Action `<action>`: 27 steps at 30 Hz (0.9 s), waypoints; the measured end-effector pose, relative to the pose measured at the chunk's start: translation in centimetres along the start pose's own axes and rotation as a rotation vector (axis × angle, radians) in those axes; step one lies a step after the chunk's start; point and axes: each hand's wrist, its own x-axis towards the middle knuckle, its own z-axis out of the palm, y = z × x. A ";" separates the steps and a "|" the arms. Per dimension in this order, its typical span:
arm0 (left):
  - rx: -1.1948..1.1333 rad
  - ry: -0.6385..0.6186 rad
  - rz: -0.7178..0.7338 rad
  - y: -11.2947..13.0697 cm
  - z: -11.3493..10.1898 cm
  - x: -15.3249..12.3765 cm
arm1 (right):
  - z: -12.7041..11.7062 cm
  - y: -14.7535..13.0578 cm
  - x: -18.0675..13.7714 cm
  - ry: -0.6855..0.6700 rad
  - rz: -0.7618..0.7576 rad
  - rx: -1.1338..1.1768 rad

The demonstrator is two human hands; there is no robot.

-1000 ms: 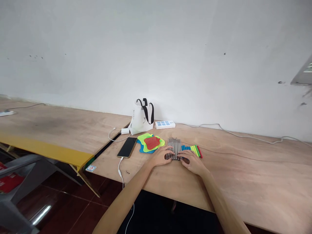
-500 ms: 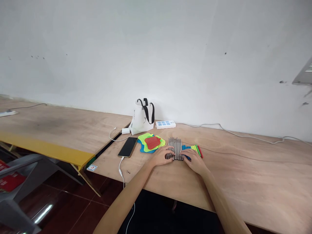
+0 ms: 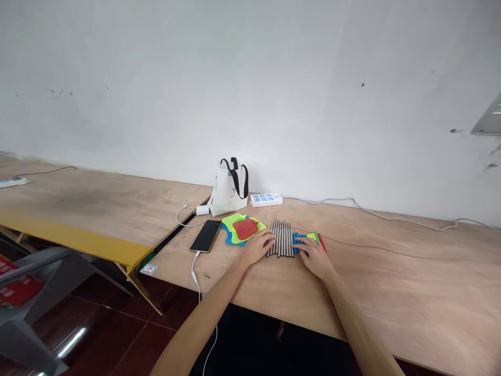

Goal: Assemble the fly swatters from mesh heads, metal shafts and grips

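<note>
Several slim metal rods (image 3: pixel 282 237) lie side by side in a row on the wooden table. At the row's left edge, my left hand (image 3: pixel 256 246) rests with its fingers stretched out, the tips touching the outermost rods. My right hand (image 3: pixel 316 258) lies on the other side, fingers apart over a row of short coloured tubes, among them a blue tube (image 3: pixel 296 244) and a red tube (image 3: pixel 322 242); part of that row is hidden under the hand. Just left of my left hand is a pile of flat perforated pieces like fly swatter heads, with a red piece (image 3: pixel 245 228) on top.
A phone (image 3: pixel 205 236) with a white cable lies to the left. Behind the pile stand a white bag (image 3: pixel 228 190) with black handles and a white power strip (image 3: pixel 266 199), its cord running right along the wall. A gap divides this table from the yellow-edged table (image 3: pixel 97 243).
Both hands have loosened and drawn apart from the rods, the left going slightly left and the right slightly right. The rods lie in nearly the same place and show more fully.
</note>
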 end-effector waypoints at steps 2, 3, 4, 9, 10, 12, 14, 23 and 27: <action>-0.015 0.029 0.000 -0.3 0.1 0.0 | 0.1 0.0 0.0 -0.003 0.003 -0.001; -0.022 0.038 0.002 -0.4 0.2 0.0 | 0.1 0.0 0.0 -0.003 0.004 -0.002; -0.027 0.042 0.005 -0.6 0.2 0.0 | 0.1 0.1 0.0 -0.004 0.005 -0.002; -0.037 0.030 0.017 -1.1 0.6 0.0 | 0.2 0.1 0.0 -0.007 0.009 -0.006; -0.038 0.029 0.017 -1.1 0.6 0.1 | 0.2 0.1 0.0 -0.007 0.010 -0.007; -0.041 0.026 0.018 -1.1 0.6 0.1 | 0.2 0.2 0.0 -0.008 0.012 -0.009; -0.043 0.023 0.019 -1.0 0.6 0.1 | 0.3 0.2 0.0 -0.008 0.014 -0.011; -0.036 0.006 -0.003 -0.9 0.6 0.1 | 0.3 0.1 0.0 -0.015 0.005 -0.016; -0.027 -0.004 -0.014 -0.8 0.4 0.1 | 0.3 0.0 -0.1 -0.023 -0.001 -0.018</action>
